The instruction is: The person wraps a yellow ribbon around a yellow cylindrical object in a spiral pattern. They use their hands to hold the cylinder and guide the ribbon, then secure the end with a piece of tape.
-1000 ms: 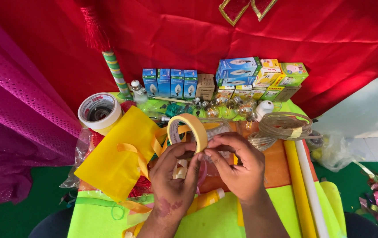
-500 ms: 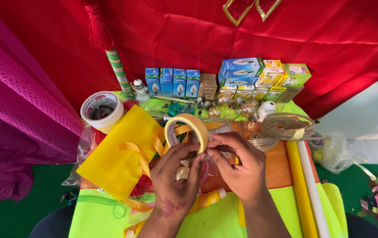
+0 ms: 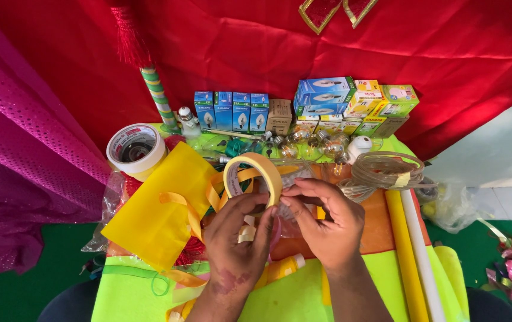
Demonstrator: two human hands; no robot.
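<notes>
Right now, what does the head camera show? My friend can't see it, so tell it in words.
Two hands, the left hand and right hand, hold a yellow tape roll upright over a crowded table. Beside them lie a yellow sheet, a white tape roll, small boxes, clear bulbs and a wire coil, with red cloth behind.

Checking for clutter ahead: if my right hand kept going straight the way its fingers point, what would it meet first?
The right hand points left, fingertips at the yellow tape roll. Straight on, it would probably meet the left hand first, then the yellow bag; depth is unclear.
</notes>
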